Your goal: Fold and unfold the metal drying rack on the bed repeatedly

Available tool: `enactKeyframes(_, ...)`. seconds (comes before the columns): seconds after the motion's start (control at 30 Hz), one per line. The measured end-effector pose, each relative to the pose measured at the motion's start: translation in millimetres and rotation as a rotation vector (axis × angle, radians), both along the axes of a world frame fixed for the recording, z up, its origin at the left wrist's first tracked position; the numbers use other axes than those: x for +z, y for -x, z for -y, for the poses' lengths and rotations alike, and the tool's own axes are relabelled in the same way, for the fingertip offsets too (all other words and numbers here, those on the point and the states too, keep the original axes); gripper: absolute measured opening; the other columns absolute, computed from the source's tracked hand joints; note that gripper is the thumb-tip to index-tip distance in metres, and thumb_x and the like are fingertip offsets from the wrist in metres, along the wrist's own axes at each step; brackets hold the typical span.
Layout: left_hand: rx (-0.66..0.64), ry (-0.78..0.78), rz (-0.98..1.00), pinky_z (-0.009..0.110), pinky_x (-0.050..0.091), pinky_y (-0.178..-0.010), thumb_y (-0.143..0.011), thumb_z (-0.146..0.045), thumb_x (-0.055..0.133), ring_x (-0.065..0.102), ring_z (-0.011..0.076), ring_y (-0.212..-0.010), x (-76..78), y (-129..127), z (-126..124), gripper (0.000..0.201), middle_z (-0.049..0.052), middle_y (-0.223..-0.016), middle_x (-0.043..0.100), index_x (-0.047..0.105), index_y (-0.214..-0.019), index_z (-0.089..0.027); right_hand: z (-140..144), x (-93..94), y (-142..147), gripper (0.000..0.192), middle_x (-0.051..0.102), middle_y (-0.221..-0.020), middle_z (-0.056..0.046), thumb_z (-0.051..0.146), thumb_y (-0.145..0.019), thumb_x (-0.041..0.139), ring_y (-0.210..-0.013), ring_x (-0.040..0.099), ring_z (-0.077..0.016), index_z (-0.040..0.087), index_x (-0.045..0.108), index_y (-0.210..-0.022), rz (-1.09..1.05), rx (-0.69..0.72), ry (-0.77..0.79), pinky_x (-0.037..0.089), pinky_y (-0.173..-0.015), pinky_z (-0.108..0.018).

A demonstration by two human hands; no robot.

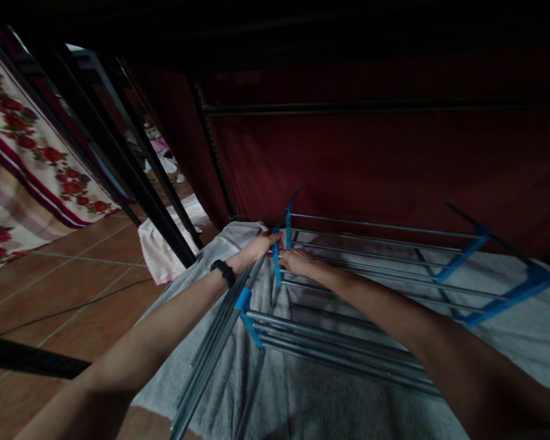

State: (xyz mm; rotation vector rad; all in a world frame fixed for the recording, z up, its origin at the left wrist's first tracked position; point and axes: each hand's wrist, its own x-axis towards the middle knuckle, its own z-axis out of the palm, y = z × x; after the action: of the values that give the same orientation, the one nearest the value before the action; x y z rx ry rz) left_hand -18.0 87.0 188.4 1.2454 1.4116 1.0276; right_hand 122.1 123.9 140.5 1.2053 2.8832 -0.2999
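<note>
My left hand (260,247), with a black band on its wrist, is closed at the upper part of a blue plastic bracket (277,275). From the other side my right hand (299,261) reaches in, fingers bent and fingertips against the same bracket; its exact grip is partly hidden. The bracket belongs to a rack of thin grey metal rods (371,247) held between blue end pieces. A nearer blue bracket (250,318) carries more rods (339,342). Several loose-looking metal tubes (211,360) run under my left forearm.
A grey blanket (201,421) lies under the rack. More blue brackets (508,299) stand at the right end. Black metal posts (132,165) rise at the left, and a dark red cloth (371,165) hangs behind. A cable (82,305) crosses the tiled floor (105,263).
</note>
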Motion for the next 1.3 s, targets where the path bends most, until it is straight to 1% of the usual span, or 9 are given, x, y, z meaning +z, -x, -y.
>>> enactKeyframes(0.27,-0.010,-0.011,-0.016,0.023,0.047,-0.058,-0.090,-0.039,0.053,0.058,0.0135,-0.064,-0.7,1,0,0.026,0.003,-0.079,0.065,0.060,-0.102,-0.018,-7,-5.6,-1,0.036,0.068,-0.118,-0.008,0.039,-0.098,0.043,-0.109,0.063,-0.0226,0.024,0.060,-0.126,-0.024,0.013,0.018,0.046,-0.090,-0.029)
enactKeyframes(0.43,-0.008,-0.018,-0.025,0.025,0.048,-0.059,-0.086,-0.045,0.058,0.060,0.0149,-0.065,-0.7,1,1,0.031,0.004,-0.080,0.067,0.061,-0.102,-0.018,-9,-8.5,0,0.036,0.068,-0.119,-0.008,0.039,-0.097,0.044,-0.108,0.064,-0.0221,0.023,0.060,-0.126,-0.014,0.025,0.030,0.047,-0.087,-0.028)
enactKeyframes(0.67,-0.019,-0.011,0.002,0.026,0.047,-0.058,-0.083,-0.049,0.062,0.060,0.0162,-0.064,-3.6,1,-2,0.034,0.005,-0.079,0.067,0.062,-0.100,-0.019,-10,-6.5,2,0.033,0.069,-0.116,-0.008,0.039,-0.097,0.047,-0.108,0.064,-0.0209,0.021,0.063,-0.119,-0.010,0.029,0.034,0.047,-0.087,-0.025)
enactKeyframes(0.9,-0.034,-0.011,-0.009,0.026,0.046,-0.059,-0.082,-0.050,0.063,0.061,0.0171,-0.067,-1.8,1,0,0.037,0.005,-0.079,0.068,0.063,-0.100,-0.018,-8,-6.3,5,0.035,0.069,-0.115,-0.012,0.038,-0.097,0.046,-0.107,0.065,-0.0240,0.018,0.061,-0.122,0.007,0.005,0.033,0.048,-0.086,-0.029)
enactKeyframes(1.0,-0.046,0.011,-0.011,0.028,0.047,-0.062,-0.080,-0.053,0.062,0.062,0.0182,-0.069,-0.8,2,1,0.041,0.005,-0.080,0.068,0.063,-0.100,-0.018,0,-2.4,3,0.041,0.067,-0.116,-0.015,0.040,-0.098,0.045,-0.105,0.065,-0.0249,0.015,0.055,-0.128,-0.003,-0.003,0.019,0.049,-0.086,-0.032)
enactKeyframes(1.1,-0.050,0.003,-0.006,0.029,0.048,-0.066,-0.078,-0.056,0.063,0.063,0.0185,-0.072,-1.1,4,0,0.044,0.005,-0.083,0.069,0.063,-0.100,-0.018,12,3.7,-4,0.044,0.062,-0.124,-0.015,0.038,-0.096,0.049,-0.111,0.062,-0.0243,0.014,0.049,-0.133,-0.030,0.005,-0.015,0.047,-0.092,-0.033)
enactKeyframes(1.17,-0.053,-0.004,0.006,0.029,0.049,-0.067,-0.077,-0.057,0.063,0.064,0.0188,-0.075,-0.8,5,0,0.044,0.005,-0.087,0.069,0.063,-0.098,-0.019,21,7.5,-13,0.044,0.059,-0.128,-0.015,0.033,-0.093,0.054,-0.117,0.057,-0.0247,0.014,0.048,-0.132,-0.049,0.016,-0.051,0.045,-0.097,-0.034)
enactKeyframes(1.23,-0.057,-0.004,0.021,0.028,0.050,-0.068,-0.077,-0.056,0.064,0.065,0.0198,-0.081,0.1,5,0,0.043,0.006,-0.091,0.070,0.063,-0.099,-0.019,29,10.9,-30,0.041,0.057,-0.127,-0.015,0.026,-0.092,0.054,-0.118,0.055,-0.0258,0.014,0.050,-0.130,-0.060,0.054,-0.096,0.044,-0.099,-0.038)
enactKeyframes(1.3,-0.044,0.006,0.020,0.028,0.051,-0.068,-0.076,-0.054,0.065,0.066,0.0212,-0.086,1.3,5,0,0.043,0.007,-0.092,0.070,0.063,-0.101,-0.019,35,14.4,-53,0.040,0.055,-0.128,-0.014,0.020,-0.090,0.054,-0.119,0.052,-0.0260,0.015,0.051,-0.129,-0.075,0.124,-0.141,0.043,-0.100,-0.040)
